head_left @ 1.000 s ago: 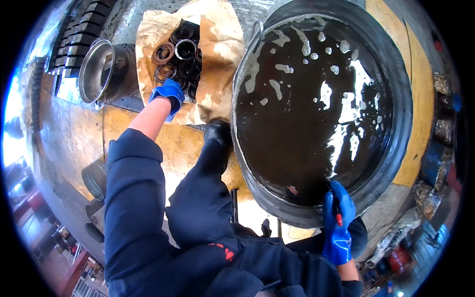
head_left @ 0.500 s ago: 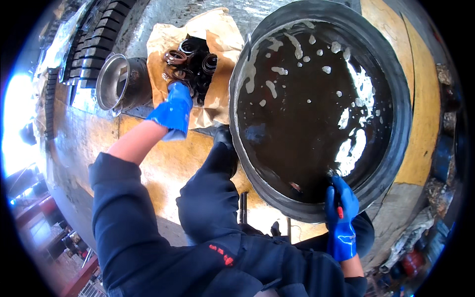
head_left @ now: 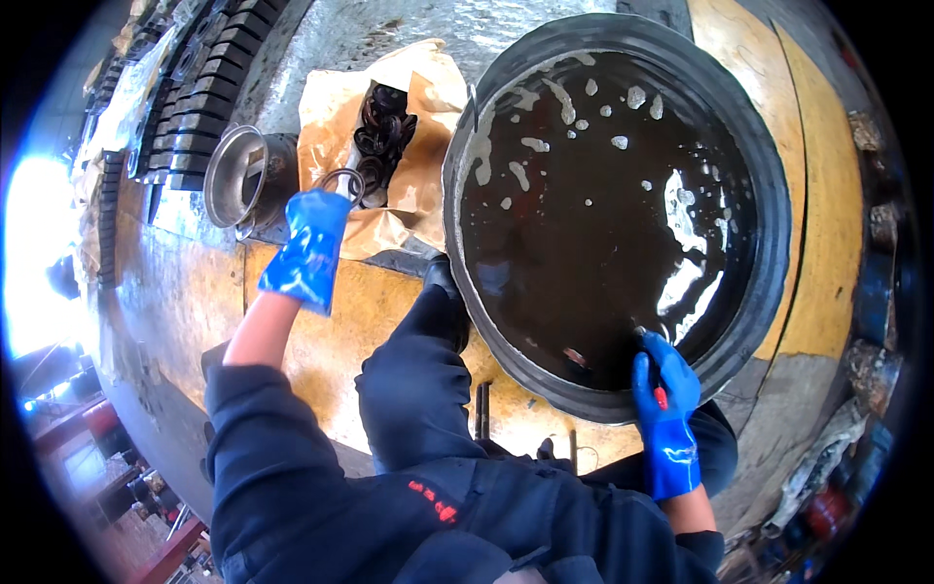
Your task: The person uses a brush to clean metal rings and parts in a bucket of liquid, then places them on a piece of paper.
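Note:
My left hand (head_left: 313, 234), in a blue rubber glove, pinches a dark ring (head_left: 358, 183) at the near left edge of a brown paper wrapper (head_left: 435, 105). Beyond it, a heap of dark, shiny rings (head_left: 384, 136) lies on the paper. Over the near right part of a big black tub (head_left: 520, 375) is my right hand (head_left: 671, 375), gloved in blue too. Its fingers wrap round a tool with a red handle (head_left: 661, 397); the rest of the tool is mostly hidden. Dark liquid (head_left: 593, 263) with pale foam patches fills the tub.
Left of the paper, a metal pot (head_left: 233, 180) lies tipped. Black ribbed parts (head_left: 199, 122) line the far left. Yellowish boards (head_left: 827, 195) lie under the tub, and assorted clutter (head_left: 827, 506) runs along the right edge. A reddish scrap (head_left: 575, 357) shows in the liquid.
My left hand has drawn back from the heap toward me and left, with a ring now in its fingers. The heap looks smaller. My right hand stays over the tub's near edge.

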{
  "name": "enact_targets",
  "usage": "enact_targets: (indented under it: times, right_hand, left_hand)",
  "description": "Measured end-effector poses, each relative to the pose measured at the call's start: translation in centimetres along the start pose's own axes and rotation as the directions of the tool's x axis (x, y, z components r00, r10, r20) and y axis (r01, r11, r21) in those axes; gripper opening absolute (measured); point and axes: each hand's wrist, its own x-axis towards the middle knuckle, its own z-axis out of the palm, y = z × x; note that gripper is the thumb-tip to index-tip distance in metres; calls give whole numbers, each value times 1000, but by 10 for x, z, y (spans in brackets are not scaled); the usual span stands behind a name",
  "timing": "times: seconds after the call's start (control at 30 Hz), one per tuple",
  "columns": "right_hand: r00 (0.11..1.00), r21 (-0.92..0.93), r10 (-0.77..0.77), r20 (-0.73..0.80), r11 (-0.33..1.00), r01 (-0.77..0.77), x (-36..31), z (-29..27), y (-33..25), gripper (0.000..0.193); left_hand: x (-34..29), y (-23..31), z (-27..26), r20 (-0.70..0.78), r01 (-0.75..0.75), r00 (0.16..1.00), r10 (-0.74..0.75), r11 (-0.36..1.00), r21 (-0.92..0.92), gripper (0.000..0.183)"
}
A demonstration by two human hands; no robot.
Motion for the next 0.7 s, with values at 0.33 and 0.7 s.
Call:
enact_targets:
  times: [0.33,0.7]
  right_hand:
    - [999,38,31,25,999,-32,-1,1,-1,29]
    - [999,-16,38,34,999,-38,-1,3,0,29]
  left_hand:
    - [-17,13,113,-197,74,974,-108,983,-170,15]
    - [16,35,8,364,186,924,-117,970,-159,24]
